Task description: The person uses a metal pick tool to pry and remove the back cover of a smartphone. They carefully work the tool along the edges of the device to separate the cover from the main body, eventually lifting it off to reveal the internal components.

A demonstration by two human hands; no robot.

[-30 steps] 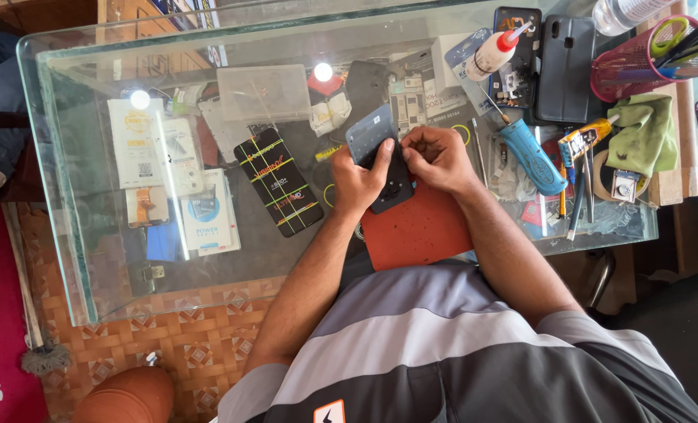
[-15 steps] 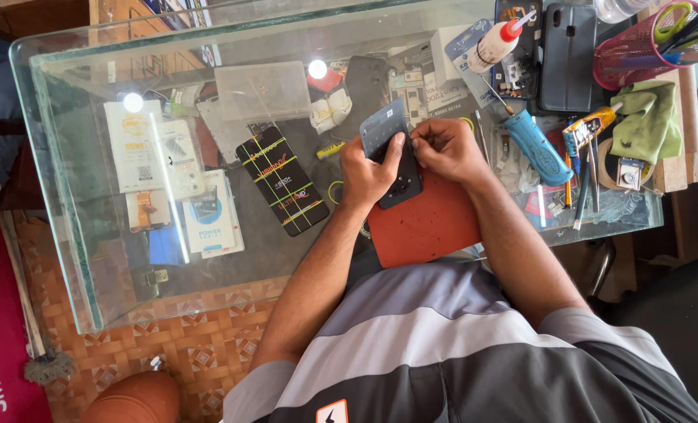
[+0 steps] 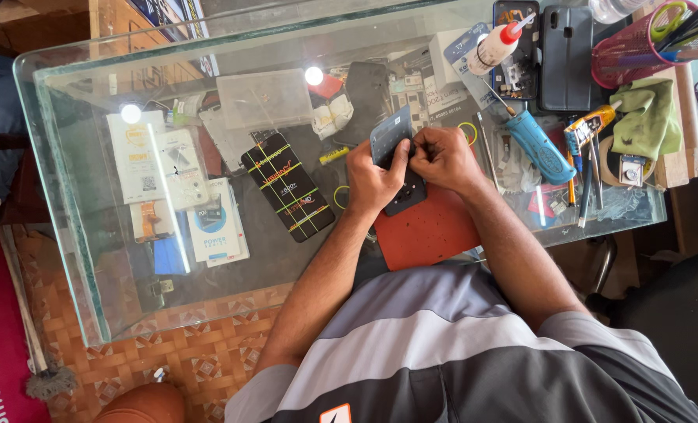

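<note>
A dark smartphone (image 3: 396, 160) with its back facing up is held over a red-orange work mat (image 3: 431, 231) on the glass counter (image 3: 75, 227). My left hand (image 3: 372, 180) grips the phone's left side, thumb on its back. My right hand (image 3: 443, 160) is curled against the phone's right edge, fingertips pinched at it. Whether it holds a small tool is hidden by the fingers.
To the right lie a blue screwdriver (image 3: 538, 146), small pliers and tweezers (image 3: 588, 157), a green cloth (image 3: 645, 117), a glue bottle (image 3: 496, 43), a second phone (image 3: 566, 59) and a pink pen cup (image 3: 639, 47). Packaged phone parts (image 3: 286, 188) show under the glass.
Both hands and the phone have stayed together over the mat. The view has shifted slightly; the phone's tilt changed a little.
</note>
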